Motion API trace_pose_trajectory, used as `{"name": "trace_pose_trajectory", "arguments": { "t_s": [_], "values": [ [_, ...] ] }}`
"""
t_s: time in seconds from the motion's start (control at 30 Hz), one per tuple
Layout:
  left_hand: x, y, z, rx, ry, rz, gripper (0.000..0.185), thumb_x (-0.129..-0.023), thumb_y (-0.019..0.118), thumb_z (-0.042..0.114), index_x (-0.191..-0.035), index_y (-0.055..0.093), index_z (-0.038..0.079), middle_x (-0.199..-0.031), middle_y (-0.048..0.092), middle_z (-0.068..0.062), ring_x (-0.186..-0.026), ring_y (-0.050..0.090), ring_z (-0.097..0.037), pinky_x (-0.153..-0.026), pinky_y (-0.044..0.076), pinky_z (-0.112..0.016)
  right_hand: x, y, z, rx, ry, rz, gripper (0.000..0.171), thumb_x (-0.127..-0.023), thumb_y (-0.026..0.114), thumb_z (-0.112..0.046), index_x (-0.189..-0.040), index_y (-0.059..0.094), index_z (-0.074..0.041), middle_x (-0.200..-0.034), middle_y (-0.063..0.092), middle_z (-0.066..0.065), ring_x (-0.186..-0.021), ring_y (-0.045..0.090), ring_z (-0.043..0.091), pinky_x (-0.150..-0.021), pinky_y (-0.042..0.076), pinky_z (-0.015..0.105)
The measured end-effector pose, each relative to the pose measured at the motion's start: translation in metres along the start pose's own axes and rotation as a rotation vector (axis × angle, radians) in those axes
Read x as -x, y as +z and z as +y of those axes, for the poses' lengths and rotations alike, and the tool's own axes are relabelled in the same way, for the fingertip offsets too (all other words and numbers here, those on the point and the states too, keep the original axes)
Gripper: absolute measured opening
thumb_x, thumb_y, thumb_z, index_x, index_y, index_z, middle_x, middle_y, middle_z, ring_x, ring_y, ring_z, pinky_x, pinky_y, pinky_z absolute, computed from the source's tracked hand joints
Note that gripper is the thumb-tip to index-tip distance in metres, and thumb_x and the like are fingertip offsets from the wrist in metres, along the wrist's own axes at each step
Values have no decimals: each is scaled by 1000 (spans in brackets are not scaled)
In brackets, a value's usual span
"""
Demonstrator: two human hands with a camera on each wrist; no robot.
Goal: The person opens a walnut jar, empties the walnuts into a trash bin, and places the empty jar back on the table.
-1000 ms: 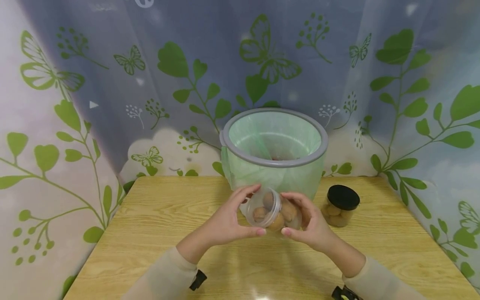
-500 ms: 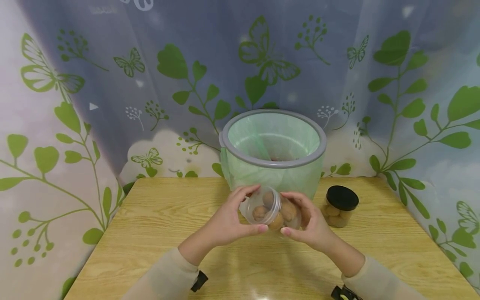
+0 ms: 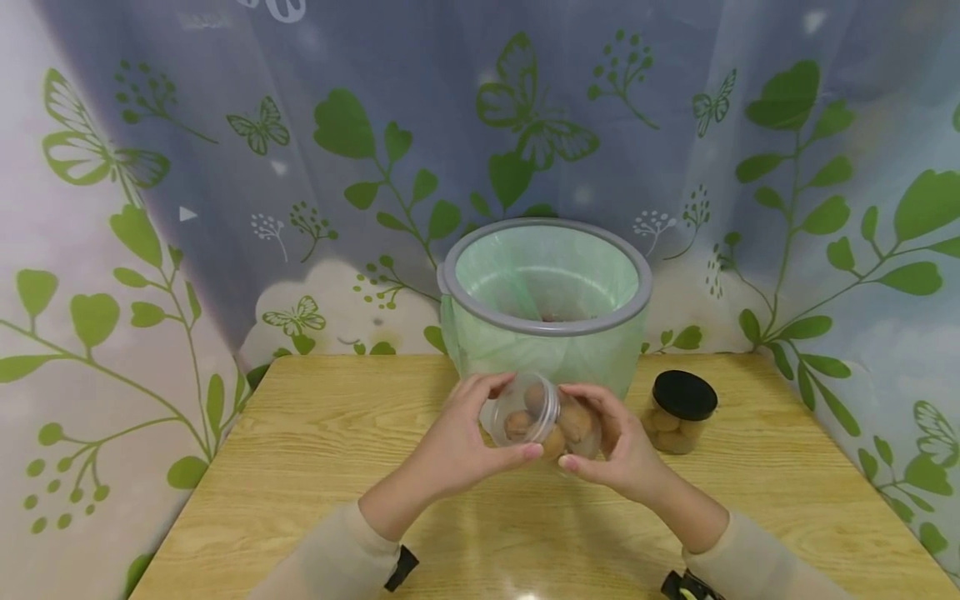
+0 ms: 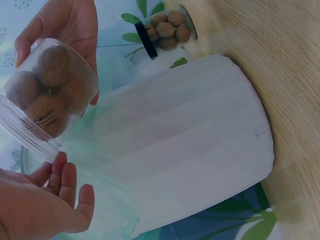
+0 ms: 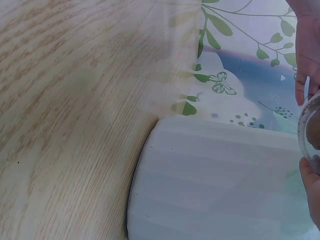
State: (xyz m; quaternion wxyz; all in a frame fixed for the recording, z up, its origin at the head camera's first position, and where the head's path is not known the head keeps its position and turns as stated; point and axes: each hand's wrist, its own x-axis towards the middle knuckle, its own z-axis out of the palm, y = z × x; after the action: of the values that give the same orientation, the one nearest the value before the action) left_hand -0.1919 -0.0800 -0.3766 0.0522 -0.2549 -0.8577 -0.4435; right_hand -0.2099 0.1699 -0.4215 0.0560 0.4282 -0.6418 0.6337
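Observation:
A clear plastic jar (image 3: 543, 417) holding several walnuts lies on its side in the air between both hands, just in front of the bin (image 3: 543, 321). My left hand (image 3: 497, 421) curls round the jar's mouth end, thumb below and fingers above. My right hand (image 3: 600, 429) cups the base end. In the left wrist view the walnut jar (image 4: 45, 95) tilts with its rim down-left; the right hand (image 4: 70, 25) is behind it and the left hand (image 4: 47, 200) sits under the rim. The right wrist view catches only the jar's edge (image 5: 311, 130) and the right hand's fingers (image 5: 306, 55).
The grey-rimmed bin with a green liner stands at the back of the wooden table (image 3: 315, 450); its white wall (image 4: 175, 145) fills both wrist views. A second walnut jar with a black lid (image 3: 681, 412) stands to the right. Leaf-print curtains close in the table on three sides.
Both hands and the jar have edged slightly up toward the bin, and the left thumb has slid a little right along the rim. Nothing else moved.

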Motion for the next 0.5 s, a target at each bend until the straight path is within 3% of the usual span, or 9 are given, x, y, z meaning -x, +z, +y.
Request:
{"name": "trace_pose_trajectory", "arguments": {
  "t_s": [0.23, 0.5],
  "values": [
    [0, 0, 3, -55, -31, 13, 91, -76, 82, 58, -147, 47, 11, -130, 53, 1, -121, 48, -18, -99, 44, -46, 0, 0, 1, -3, -16, -8, 72, -81, 73, 15, -143, 36, 11, -139, 53, 6, -121, 55, 16, -94, 50, 27],
    [1, -5, -1, -24, -18, -51, 97, -76, 85, 51, -153, 39, 12, -142, 47, -2, -132, 42, -21, -106, 39, -51, 0, -1, 1, 5, -11, 7, 73, -80, 74, 15, -143, 37, 10, -138, 54, 5, -120, 55, 16, -93, 50, 26]
  ]
}}
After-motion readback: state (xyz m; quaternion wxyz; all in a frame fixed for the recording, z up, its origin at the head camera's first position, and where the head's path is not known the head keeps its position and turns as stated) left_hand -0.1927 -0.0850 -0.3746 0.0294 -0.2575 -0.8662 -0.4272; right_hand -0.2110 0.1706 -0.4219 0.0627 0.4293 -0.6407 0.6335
